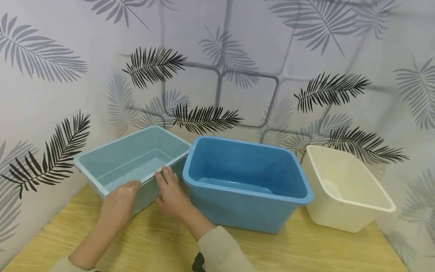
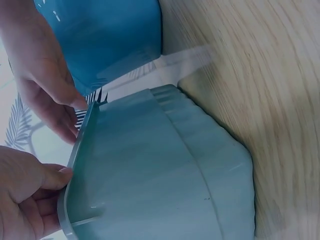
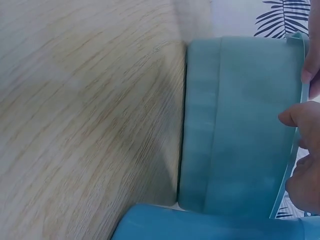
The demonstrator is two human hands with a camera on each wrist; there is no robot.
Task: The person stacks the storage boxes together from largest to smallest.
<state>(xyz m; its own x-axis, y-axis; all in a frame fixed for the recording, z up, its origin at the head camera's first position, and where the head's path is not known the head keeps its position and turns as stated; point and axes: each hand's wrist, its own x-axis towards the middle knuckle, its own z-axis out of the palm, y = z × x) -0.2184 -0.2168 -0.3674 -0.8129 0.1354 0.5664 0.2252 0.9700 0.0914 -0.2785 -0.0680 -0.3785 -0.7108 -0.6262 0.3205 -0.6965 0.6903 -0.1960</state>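
A pale teal plastic bin (image 1: 149, 177) stands at the left on the wooden table. My left hand (image 1: 119, 200) grips its near rim, with the thumb on the outer wall and the fingers over the edge, as the left wrist view shows. Farther right along this rim, my right hand (image 1: 173, 194) holds the edge between thumb and fingers; its fingertips (image 1: 166, 172) reach over the top. The blue bin (image 1: 238, 207) is close beside the right hand. Inside the teal bin, the visible floor is bare.
A cream bin (image 1: 340, 215) stands to the right of the blue one. All the bins rest on a light wooden tabletop (image 1: 163, 241). Behind and to the left rises a wall (image 1: 251, 34) with a leaf pattern.
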